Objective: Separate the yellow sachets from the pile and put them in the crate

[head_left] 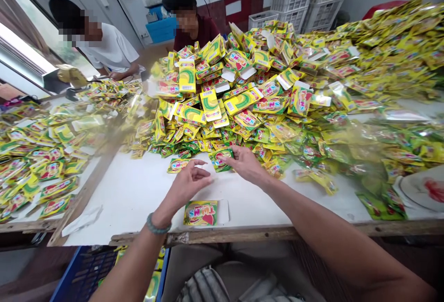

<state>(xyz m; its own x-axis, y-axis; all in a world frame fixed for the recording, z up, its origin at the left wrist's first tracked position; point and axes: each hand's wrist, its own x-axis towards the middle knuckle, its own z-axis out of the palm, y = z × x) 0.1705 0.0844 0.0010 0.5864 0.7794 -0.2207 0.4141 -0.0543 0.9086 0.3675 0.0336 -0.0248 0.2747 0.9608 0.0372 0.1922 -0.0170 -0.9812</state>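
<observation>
room on tabletop (128,186) left, packet heap (239,103) beyond

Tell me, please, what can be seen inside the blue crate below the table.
Inside the blue crate, yellow packs show on both sides of the left forearm. That forearm covers the middle and the table hides the far end, so what lies there cannot be seen.

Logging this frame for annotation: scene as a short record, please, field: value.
left hand: fingers curled, nothing visible in it
right hand: thumb and fingers at green packet; grip unclear
near edge: TWINS box, lying flat, white flap out
beyond hands: mixed heap of boxes and packets
below table: blue crate, yellow packaging inside
others: person in white; person in dark top
</observation>
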